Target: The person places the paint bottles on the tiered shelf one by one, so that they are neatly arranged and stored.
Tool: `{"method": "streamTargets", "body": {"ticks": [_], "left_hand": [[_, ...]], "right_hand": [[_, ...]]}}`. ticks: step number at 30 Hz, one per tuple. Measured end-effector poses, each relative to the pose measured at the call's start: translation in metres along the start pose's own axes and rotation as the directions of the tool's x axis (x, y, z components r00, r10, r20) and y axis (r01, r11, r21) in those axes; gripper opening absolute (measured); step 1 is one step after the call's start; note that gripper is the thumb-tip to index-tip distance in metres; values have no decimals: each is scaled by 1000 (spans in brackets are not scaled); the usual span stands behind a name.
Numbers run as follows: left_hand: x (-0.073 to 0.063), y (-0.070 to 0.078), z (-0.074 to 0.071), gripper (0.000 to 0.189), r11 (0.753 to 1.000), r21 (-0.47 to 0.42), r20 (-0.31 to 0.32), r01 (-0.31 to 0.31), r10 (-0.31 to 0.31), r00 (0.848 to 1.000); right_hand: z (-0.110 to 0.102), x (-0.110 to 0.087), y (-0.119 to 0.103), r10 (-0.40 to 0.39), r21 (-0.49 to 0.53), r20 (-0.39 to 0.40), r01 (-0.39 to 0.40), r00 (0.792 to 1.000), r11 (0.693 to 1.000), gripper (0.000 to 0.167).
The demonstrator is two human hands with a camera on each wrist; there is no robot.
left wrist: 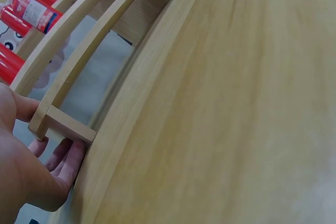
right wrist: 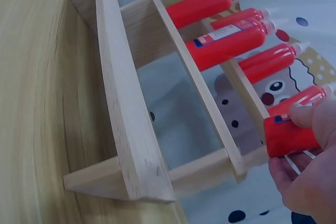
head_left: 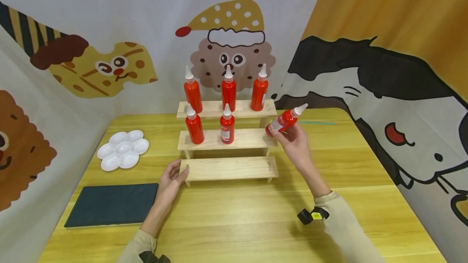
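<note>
My right hand (head_left: 295,143) grips a red paint bottle (head_left: 281,122) with a white nozzle, tilted to the right, over the right end of the middle tier of a wooden step rack (head_left: 228,169). In the right wrist view, thumb and fingers wrap the bottle's lower part (right wrist: 289,136). My left hand (head_left: 170,182) holds the left end of the lowest tier, thumb on top and fingers at its side leg (left wrist: 71,124). Two red bottles (head_left: 227,129) stand on the middle tier, at its left and centre. Three more (head_left: 259,92) stand upright along the top tier.
A white flower-shaped palette (head_left: 123,149) lies on the table left of the rack. Nearer me on that side is a dark flat board (head_left: 112,205). Thin blue-green sticks (head_left: 317,123) lie behind my right hand. A cartoon-printed curtain (head_left: 139,3) hangs behind and around the table.
</note>
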State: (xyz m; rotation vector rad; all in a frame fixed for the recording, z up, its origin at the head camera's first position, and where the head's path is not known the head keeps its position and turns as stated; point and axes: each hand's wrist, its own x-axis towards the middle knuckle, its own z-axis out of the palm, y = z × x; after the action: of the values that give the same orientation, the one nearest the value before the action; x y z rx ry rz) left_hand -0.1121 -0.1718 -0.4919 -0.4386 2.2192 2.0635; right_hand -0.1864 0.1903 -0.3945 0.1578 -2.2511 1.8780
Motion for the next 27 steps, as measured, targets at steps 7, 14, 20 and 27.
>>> {"method": "streamTargets", "body": {"ticks": [7, 14, 20, 27], "left_hand": [[-1, 2, 2, 52, 1000, -2, 0, 14, -14, 1000], [-2, 2, 5, 52, 1000, -9, 3, 4, -4, 1000], [-3, 2, 6, 52, 1000, -11, -1, -3, 3, 1000], [-4, 3, 6, 52, 1000, -24, 12, -13, 14, 1000]], "right_hand": [[13, 6, -2, -23, -65, 101, 30, 995, 997, 48], [20, 9, -3, 31, -120, 133, -15, 991, 993, 46], [23, 9, -1, 34, -135, 150, -14, 988, 991, 43], [24, 8, 1, 6, -173, 180, 26, 984, 985, 44]]}}
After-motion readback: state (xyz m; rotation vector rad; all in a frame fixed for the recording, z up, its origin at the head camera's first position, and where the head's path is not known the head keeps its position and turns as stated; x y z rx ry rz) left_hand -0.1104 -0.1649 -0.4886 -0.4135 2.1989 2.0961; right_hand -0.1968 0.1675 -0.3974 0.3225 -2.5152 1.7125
